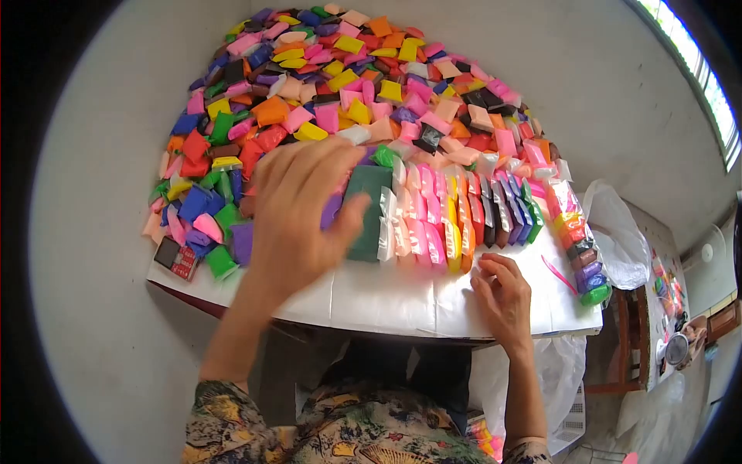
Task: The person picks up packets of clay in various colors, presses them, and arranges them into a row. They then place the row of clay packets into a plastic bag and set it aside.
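My left hand, smeared by motion, reaches over the pile of small coloured packets with its thumb spread from the fingers. A purple packet shows in the gap beside the thumb; I see no grip on it. Right of this hand lies a dark green block. Packets in clear wrap stand on edge beside it in rows sorted by colour, such as the pink packets and the orange packets. My right hand rests on the white tabletop before the rows, fingers loosely curled, nothing visible in them.
A long clear bag of stacked coloured packets lies at the table's right end, near a pink strip. Crumpled clear plastic hangs beyond it. A red and black box sits at the left edge. Another table stands farther right.
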`<state>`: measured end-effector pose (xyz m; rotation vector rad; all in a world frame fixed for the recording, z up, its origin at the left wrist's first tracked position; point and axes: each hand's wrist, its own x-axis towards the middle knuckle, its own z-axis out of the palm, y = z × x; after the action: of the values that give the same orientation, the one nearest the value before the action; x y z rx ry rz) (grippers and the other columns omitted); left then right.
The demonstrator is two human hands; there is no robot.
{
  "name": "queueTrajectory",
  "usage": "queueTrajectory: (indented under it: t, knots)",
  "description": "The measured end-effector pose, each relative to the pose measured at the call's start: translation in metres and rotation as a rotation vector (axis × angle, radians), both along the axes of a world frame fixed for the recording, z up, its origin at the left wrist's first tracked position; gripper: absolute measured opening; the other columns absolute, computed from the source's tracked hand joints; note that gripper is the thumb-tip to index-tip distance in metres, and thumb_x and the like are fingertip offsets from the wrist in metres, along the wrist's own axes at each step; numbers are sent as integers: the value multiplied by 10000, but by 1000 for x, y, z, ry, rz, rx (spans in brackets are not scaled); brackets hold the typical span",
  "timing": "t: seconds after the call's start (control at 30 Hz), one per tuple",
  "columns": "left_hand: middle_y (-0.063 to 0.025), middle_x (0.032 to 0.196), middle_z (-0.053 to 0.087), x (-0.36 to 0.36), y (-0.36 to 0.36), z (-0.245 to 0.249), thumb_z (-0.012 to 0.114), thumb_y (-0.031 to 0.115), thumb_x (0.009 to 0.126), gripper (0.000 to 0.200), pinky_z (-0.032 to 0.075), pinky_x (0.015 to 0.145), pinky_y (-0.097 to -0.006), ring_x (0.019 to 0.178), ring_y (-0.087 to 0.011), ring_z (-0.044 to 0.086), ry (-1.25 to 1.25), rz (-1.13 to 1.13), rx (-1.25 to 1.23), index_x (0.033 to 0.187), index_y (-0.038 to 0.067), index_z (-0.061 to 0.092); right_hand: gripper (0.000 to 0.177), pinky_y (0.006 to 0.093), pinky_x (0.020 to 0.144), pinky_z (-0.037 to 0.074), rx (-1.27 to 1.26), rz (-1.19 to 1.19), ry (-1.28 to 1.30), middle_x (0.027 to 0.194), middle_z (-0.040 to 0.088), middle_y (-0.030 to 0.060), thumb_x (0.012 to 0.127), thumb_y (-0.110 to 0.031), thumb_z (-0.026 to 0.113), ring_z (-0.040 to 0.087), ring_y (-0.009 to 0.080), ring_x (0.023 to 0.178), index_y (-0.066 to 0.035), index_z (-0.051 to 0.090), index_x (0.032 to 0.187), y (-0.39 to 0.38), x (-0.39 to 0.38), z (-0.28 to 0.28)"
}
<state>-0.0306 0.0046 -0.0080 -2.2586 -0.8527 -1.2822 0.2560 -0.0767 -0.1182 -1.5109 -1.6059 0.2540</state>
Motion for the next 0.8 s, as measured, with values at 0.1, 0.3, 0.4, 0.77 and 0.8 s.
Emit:
queueTrajectory:
  t: [0.1, 0.3, 0.4, 0.77, 0.8]
  knots:
    - [-159, 1184, 648, -26, 67, -38, 687, 200, 832, 468, 362, 1027, -443, 1163, -323, 557, 234, 257, -343, 1256, 15, 610, 249, 295, 722, 545, 8, 4, 0, 1146, 659, 144, 840, -36, 721, 654, 194, 797, 63, 668, 1062, 0, 0, 0]
    - [-172, 1146, 657, -25, 110, -48, 683, 291, 837, 472, 392, 987, -455, 1113, -335, 584, 416, 426, -630, 1226, 30, 628, 238, 293, 725, 537, 3, 16, 91, 1134, 666, 145, 846, -44, 717, 646, 178, 781, 68, 673, 1051, 0, 2, -3]
    - [-173, 1110, 657, -29, 129, -56, 698, 260, 822, 468, 422, 979, -447, 1086, -350, 589, 302, 336, -650, 1228, 35, 632, 241, 289, 727, 533, 4, 21, 90, 1134, 666, 145, 848, -46, 716, 644, 178, 774, 70, 672, 1054, 0, 3, -2]
    - [-111, 1170, 582, 7, 8, -31, 771, 38, 766, 577, 459, 957, -359, 1087, -254, 569, -238, -143, -463, 1300, 38, 552, 292, 294, 724, 528, 92, -63, 255, 1059, 701, 108, 908, -53, 669, 645, 141, 791, 27, 650, 1189, -1, 5, -3]
    - [-113, 1179, 580, 19, -12, -38, 778, 26, 760, 583, 459, 954, -354, 1095, -250, 565, -259, -190, -463, 1297, 36, 552, 296, 295, 733, 528, 146, -67, 306, 1061, 705, 103, 916, -57, 663, 644, 137, 793, 26, 647, 1199, -1, 5, -4]
